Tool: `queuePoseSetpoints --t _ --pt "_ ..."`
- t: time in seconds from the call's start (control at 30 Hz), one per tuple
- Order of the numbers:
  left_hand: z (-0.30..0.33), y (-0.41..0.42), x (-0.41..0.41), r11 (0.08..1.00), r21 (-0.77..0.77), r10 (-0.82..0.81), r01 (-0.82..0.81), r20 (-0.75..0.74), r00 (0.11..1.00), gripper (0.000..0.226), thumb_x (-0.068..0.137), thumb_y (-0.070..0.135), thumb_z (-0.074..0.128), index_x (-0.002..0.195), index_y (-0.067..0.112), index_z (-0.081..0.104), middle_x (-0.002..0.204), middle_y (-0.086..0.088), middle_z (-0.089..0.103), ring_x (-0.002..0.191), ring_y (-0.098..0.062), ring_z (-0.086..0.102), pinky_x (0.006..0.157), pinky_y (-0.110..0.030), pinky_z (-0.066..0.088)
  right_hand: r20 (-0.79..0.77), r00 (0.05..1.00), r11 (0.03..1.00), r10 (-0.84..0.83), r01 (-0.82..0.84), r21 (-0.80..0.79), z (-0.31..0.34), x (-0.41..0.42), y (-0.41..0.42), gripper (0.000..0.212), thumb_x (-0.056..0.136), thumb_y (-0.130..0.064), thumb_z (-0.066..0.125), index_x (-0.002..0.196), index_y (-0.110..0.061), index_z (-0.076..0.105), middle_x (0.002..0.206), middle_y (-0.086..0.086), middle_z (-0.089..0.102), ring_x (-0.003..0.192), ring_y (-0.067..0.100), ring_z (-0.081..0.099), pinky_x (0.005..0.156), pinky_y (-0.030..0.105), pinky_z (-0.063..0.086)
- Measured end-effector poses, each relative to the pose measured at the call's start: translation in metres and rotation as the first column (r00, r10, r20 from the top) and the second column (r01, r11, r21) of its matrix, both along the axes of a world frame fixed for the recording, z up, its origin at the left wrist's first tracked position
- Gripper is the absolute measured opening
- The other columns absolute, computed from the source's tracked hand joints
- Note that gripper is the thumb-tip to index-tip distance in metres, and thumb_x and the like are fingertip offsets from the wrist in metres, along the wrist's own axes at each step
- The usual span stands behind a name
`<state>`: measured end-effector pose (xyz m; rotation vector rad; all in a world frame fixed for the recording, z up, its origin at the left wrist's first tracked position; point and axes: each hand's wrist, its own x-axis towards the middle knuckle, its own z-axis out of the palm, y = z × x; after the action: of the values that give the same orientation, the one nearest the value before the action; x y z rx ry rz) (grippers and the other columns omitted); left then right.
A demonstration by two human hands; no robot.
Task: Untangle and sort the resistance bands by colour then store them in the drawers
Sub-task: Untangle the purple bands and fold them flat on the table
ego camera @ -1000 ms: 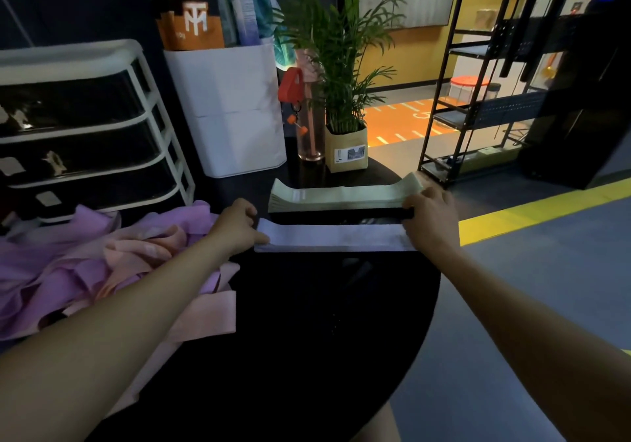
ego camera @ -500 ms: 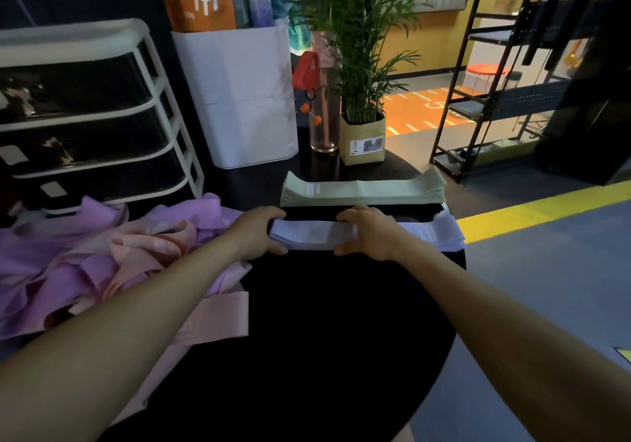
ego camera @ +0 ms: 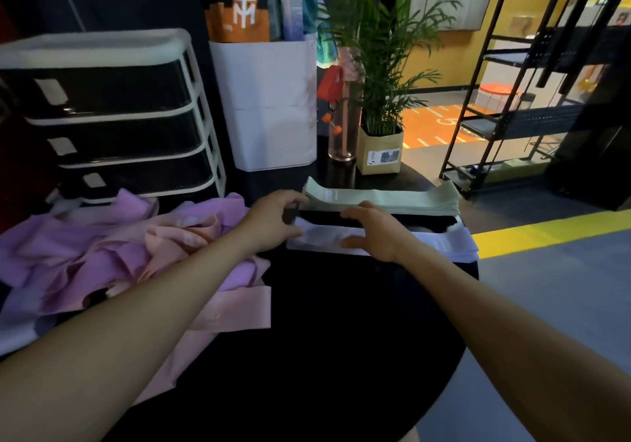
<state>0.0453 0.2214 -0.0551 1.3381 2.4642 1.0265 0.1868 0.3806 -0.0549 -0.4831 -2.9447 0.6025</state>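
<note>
Resting flat on smooth pale band stack: right hand.

The room was dim. A grey floor carried a yellow stripe past the round black table; black metal shelving stood before a yellow wall.
</note>
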Motion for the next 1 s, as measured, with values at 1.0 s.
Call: queuePoseSetpoints --t 1.0 --pt "-0.025 -0.32 -0.037 0.834 0.058 0.541 -0.548 0.102 0.835 0.051 0.061 0.04 0.082 0.1 0.014 0.062 0.105 0.002 0.058 0.098 -0.016 0.057 0.084 -0.034 0.049 -0.182 0.853 0.871 0.489 -0.488 0.05 0.02 -0.169 -0.292 0.041 0.078 -0.017 0.071 0.115 -0.005 0.06 0.119 0.015 0.053 0.115 0.031 0.047 0.097 0.039 0.04"
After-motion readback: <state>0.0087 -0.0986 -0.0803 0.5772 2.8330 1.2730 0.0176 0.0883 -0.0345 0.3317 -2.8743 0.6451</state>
